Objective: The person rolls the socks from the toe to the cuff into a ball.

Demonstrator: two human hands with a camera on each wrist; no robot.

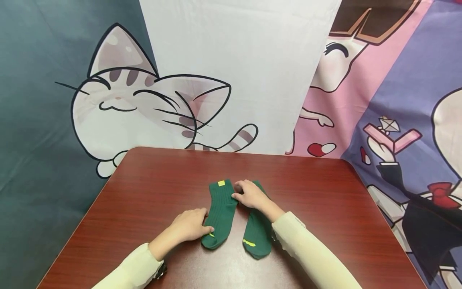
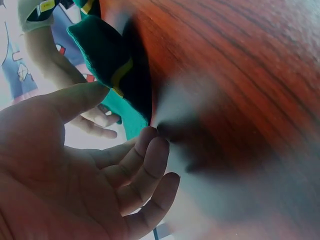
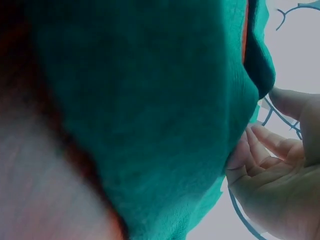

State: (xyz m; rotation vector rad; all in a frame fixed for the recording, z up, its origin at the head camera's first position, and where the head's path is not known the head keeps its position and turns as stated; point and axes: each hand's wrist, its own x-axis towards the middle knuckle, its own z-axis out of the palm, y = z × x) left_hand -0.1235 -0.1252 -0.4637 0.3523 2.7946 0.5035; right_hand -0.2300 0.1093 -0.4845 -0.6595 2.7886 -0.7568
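Observation:
Two green ribbed socks lie side by side on the table. The left sock (image 1: pixel 221 212) has a yellow tag at its cuff and a yellow mark near its toe. My left hand (image 1: pixel 190 224) is at that sock's toe end, thumb on the fabric; in the left wrist view the other fingers (image 2: pixel 159 150) bend loosely by its edge. Between the socks' upper parts, my right hand (image 1: pixel 250 194) reaches its thumb to the left sock's cuff edge. It partly covers the right sock (image 1: pixel 258 233), which shows a yellow toe mark. That sock fills much of the right wrist view.
The reddish-brown wooden table (image 1: pixel 155 180) has rounded far corners. Behind it hang cloths printed with a cartoon cat (image 1: pixel 133 116) and cartoon figures. Light sleeves (image 1: pixel 310 249) cover both forearms, the right one passing beside the right sock.

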